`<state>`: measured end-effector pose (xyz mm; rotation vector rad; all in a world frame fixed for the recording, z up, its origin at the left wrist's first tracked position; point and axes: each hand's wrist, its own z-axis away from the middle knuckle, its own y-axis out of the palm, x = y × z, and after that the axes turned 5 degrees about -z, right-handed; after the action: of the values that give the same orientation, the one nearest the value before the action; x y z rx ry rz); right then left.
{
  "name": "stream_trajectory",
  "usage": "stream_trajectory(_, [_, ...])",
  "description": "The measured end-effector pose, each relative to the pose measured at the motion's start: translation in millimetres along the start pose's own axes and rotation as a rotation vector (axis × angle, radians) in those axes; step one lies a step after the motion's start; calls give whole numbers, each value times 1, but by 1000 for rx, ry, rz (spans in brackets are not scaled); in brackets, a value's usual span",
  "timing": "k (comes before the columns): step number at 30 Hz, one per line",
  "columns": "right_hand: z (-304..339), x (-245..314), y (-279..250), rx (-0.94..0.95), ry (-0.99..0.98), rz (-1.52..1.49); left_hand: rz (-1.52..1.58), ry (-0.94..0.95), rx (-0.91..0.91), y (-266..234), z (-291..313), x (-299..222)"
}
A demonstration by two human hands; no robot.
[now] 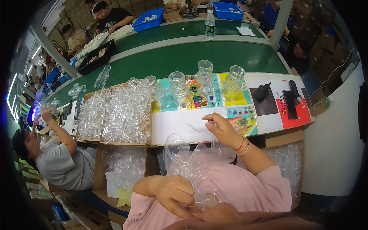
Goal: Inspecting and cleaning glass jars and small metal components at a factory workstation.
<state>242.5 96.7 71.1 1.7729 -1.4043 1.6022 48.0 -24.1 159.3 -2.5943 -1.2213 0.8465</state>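
Observation:
My left hand is close to my chest with its fingers curled in against a clear, thin-walled plastic piece, which looks like a bag or film. Its lower end is partly hidden by the fingers. Over the white board, my right hand has thumb and fingers apart, with nothing visible in it. Small clear slivers lie on the board to its left. Beyond stand several clear bottle-shaped vessels with flared bases, among them one and another.
A carton heaped with small clear tubular parts is at left. Below the bench edge are cartons of clear plastic. To the right lie a black dropper bottle and a black phone-like object. A green conveyor belt runs behind; a co-worker sits left.

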Motion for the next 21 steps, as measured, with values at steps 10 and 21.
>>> stream_trajectory(10, [7, 56, 9, -238, -380, -355, -607, -941, -460, 16, 11, 13])
stream_trajectory(21, [32, 39, 7, 312, -561, -139, -1540, -1290, -375, 2, 125, -58])
